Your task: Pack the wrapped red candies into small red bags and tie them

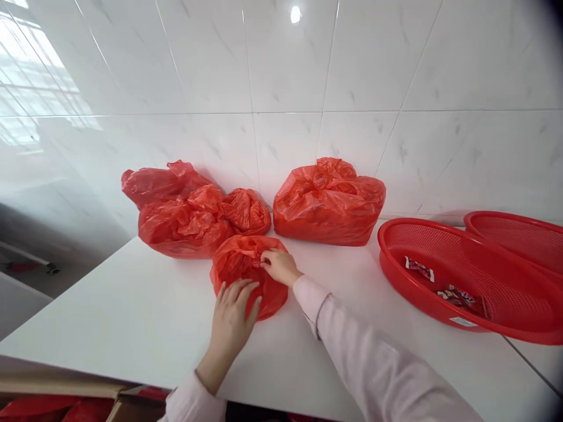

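Note:
A red plastic bag (272, 296) stands with its mouth open on the white table, in front of several other red bags. My right hand (280, 266) reaches into the mouth from the right, its fingers pinched together. Red material shows at those fingertips, but whether it is bag film or a small packet I cannot tell. My left hand (233, 319) lies against the near left side of the same bag, fingers spread and gripping nothing. The bag's contents are hidden by the crumpled film.
Filled red bags (185, 231) lean together at back left; a larger one (328, 211) sits by the tiled wall. On the right, a red basket (409, 284) holds several small wrapped packets (461, 298), with another basket (519, 234) behind. A cardboard box (61, 387) is below the front edge.

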Motion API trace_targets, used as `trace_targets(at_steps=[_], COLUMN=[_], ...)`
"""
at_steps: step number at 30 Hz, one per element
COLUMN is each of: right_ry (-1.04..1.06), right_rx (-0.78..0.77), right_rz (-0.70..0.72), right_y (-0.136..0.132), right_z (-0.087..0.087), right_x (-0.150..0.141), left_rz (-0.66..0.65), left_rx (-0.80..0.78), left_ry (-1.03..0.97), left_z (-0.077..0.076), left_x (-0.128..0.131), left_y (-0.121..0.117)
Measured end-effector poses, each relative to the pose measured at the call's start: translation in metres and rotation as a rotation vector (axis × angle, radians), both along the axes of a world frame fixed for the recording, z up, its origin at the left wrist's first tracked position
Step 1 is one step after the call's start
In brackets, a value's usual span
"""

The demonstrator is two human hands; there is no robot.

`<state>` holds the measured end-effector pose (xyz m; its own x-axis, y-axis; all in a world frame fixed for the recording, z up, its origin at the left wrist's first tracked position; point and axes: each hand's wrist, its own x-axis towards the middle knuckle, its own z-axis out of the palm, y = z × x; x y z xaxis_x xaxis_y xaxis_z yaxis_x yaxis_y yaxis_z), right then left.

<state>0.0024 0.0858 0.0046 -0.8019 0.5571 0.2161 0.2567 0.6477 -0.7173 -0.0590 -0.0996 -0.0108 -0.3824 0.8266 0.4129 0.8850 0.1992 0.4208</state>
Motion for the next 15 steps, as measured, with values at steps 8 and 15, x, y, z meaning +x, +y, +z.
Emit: trace_targets(at_steps=[8, 15], right_ry=[0.59, 1.218], right_rx=[-0.635, -0.884], right_rz=[0.208, -0.111], right_y=[0.018, 0.029], right_z=[0.062, 0.071], right_x=[0.064, 0.135], left_rz=[0.128, 0.011], left_rx=[-0.246, -0.129], left_ry=[0.155, 0.192], left_z=[-0.02, 0.016], left_x=[-0.034, -0.048], left_y=[0.038, 0.061])
